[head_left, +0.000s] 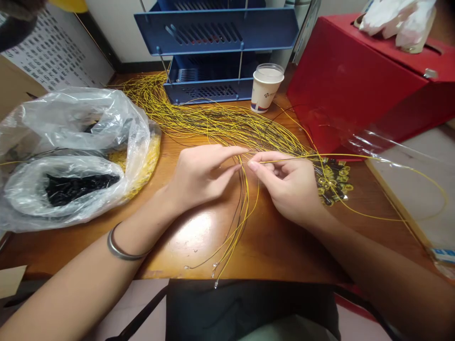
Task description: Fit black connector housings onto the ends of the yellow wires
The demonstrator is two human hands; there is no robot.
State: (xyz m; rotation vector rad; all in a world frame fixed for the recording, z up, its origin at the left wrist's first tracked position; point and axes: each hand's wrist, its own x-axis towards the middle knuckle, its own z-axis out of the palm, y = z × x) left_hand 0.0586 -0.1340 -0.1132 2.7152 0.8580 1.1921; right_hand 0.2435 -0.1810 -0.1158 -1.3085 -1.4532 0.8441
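Note:
My left hand pinches a few thin yellow and dark wires that hang down toward the table's front edge. My right hand pinches the end of a single yellow wire that loops off to the right. Both fingertips nearly meet at the middle of the wooden table. A large bundle of yellow wires spreads behind my hands. Beside my right hand lies a cluster of yellow ring terminals with black sleeves.
A clear plastic bag at the left holds black pieces and yellow parts. Behind stand a blue letter tray, a paper cup and a red box. A clear sleeve lies right.

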